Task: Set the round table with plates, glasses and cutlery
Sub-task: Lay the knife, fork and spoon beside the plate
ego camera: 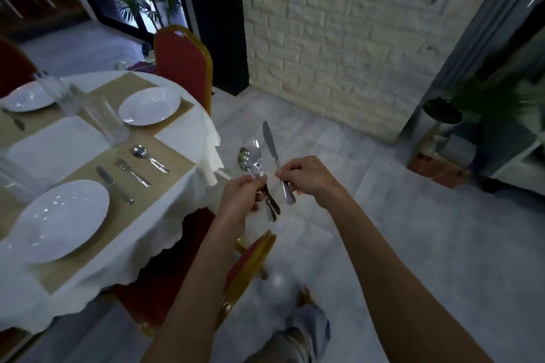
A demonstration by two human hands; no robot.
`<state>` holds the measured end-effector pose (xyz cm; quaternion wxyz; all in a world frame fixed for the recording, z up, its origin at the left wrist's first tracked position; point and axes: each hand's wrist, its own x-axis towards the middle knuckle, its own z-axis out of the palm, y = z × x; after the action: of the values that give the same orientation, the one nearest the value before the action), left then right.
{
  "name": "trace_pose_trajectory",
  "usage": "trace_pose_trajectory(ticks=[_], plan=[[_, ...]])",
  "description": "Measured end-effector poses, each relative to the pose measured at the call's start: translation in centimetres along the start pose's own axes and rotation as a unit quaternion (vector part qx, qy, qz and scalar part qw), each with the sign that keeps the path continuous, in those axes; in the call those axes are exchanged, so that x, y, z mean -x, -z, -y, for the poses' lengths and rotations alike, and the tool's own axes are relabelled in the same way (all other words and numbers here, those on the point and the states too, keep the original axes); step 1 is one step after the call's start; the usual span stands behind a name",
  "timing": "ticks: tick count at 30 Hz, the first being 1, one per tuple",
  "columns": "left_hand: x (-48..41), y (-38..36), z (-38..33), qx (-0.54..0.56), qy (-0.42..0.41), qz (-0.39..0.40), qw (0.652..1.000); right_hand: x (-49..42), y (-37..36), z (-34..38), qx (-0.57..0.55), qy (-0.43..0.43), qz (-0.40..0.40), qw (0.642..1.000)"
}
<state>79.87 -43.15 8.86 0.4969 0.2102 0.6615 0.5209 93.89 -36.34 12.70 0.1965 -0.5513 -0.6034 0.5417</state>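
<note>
step in hand: cutlery for the next place, by my reading; one set is carried off the table, over the floor.
left grip (240, 194): fingers clamped round the handles of a spoon (244, 158) and fork (256, 153), heads pointing up.
right grip (306, 175): pinched on the handle of a knife (272, 150), blade up, just beside the other bunch and not touching it.
table (165, 215): round, white cloth, to the left of both hands.
finished place: near plate (63, 219) with laid cutlery (132, 172) in a row on its mat.
open place: far plate (149, 105) shows no cutlery beside it, so it is the likely target.
next move calls for: swinging both hands left and forward over the cloth edge, then laying the three pieces side by side next to the far plate.
room: only a narrow strip of mat between that plate and the table edge; pieces could slide off the drop.
obstacles: a blurred glass (107, 121) stands near the far plate's inner side; a red chair (182, 59) backs the place; another chair is tucked under the table below the hands.
</note>
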Motion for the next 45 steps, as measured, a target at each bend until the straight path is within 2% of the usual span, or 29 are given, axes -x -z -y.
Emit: trace_pose_trajectory(ticks=[8,15,23,30,33,39,45], plan=[[-10.1,-8.0,-0.4,0.058,0.037,-0.057,0.996,-11.7,7.0,0.5,0.061,-0.003,0.086,0.994],[-15.7,-9.7,-3.9,0.068,0.042,-0.115,0.99,-21.5,8.0,2.7,0.048,0.023,0.142,0.988],[-23.6,-7.0,-6.7,0.107,0.045,-0.229,0.966,-33.3,3.2,6.6,0.073,0.076,0.26,0.96],[-30.4,-5.8,-9.9,0.166,0.06,-0.339,0.924,-43.1,0.1,11.7,0.142,0.158,0.335,0.918],[-32.1,-5.2,-11.0,0.192,0.064,-0.377,0.904,-46.5,-1.3,13.0,0.146,0.16,0.355,0.91],[-36.6,-1.8,-13.9,0.205,0.053,-0.413,0.886,-52.7,-7.2,15.8,0.167,0.172,0.406,0.882],[-43.8,5.5,-15.7,0.216,0.051,-0.434,0.873,-59.4,-15.8,19.9,0.179,0.179,0.437,0.863]])
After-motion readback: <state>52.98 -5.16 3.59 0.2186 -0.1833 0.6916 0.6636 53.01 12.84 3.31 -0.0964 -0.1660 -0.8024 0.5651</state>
